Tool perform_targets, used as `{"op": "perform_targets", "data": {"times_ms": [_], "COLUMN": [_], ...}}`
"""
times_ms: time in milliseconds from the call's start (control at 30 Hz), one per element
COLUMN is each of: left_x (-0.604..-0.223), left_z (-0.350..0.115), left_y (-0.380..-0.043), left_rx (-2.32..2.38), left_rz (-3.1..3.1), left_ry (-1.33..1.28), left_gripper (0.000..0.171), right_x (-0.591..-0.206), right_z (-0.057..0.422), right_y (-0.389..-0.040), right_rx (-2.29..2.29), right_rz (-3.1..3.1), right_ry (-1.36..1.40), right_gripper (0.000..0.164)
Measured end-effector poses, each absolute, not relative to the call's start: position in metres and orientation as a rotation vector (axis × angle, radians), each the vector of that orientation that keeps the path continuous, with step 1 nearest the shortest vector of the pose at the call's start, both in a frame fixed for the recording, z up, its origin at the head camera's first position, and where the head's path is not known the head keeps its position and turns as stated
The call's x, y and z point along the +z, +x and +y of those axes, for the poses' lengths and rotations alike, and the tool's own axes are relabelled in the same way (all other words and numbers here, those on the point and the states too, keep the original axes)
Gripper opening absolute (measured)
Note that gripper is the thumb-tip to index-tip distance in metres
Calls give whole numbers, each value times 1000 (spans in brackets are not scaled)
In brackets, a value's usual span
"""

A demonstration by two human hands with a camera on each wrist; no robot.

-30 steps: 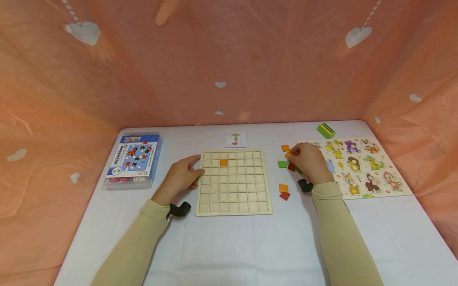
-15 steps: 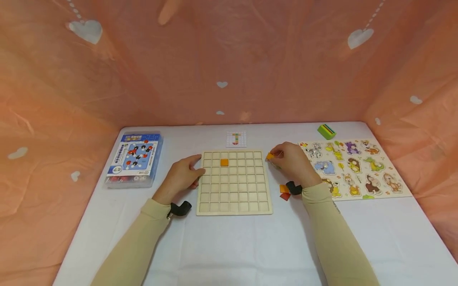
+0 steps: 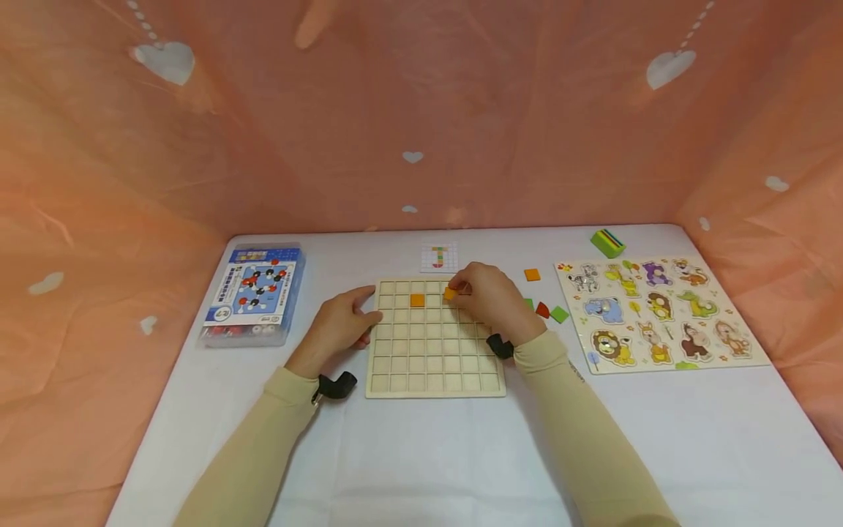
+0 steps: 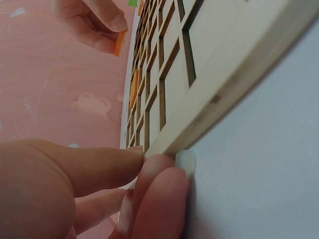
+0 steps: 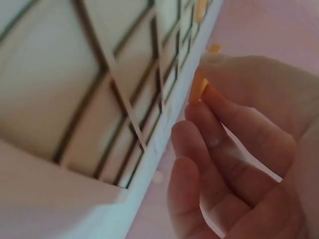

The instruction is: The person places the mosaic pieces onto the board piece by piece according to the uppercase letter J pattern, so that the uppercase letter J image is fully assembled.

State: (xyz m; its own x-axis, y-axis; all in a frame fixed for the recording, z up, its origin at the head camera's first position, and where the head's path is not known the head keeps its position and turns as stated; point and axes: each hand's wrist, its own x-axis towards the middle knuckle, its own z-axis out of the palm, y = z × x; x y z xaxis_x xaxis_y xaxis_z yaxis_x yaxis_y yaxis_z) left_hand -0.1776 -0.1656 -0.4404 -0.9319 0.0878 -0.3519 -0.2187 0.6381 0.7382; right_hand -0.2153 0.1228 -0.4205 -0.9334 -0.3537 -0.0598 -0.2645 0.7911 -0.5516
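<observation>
Head view: two hands are working at one pale wooden board (image 3: 424, 349), gridded into small square cells and lying flat on a white worktop (image 3: 408, 468). Three orange tiles are showing: a held tile (image 3: 450, 293), a seated tile (image 3: 417, 301) filling a cell in the second row from the far edge, and a loose tile (image 3: 532, 274) lying to the board's right. Two green tiles (image 3: 559, 315) and one red tile (image 3: 542, 310) are lying near it. The right hand (image 3: 490, 296), its grip clamping the held tile, is now hovering over the board's upper right part; half a second earlier it was hanging beside the right edge. The left hand (image 3: 336, 322) is still pinching the left rim. Plain, flat and bright, the held tile is tilting between thumb and fingers.
</observation>
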Motion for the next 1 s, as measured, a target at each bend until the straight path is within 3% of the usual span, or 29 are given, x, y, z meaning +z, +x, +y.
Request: {"op": "perform_targets", "data": {"times_ms": [1000], "left_x": [-442], "left_z": [-165], "left_y": [-179], "left_rx": [1193], "left_rz": [2501], "left_ry": [-106], "left_gripper": [69], "right_x": [-428], "right_z": [112], "right_y": [-213], "right_rx": [-655], "right_rz": [2861], "right_ry": [-543], "right_gripper": [20]}}
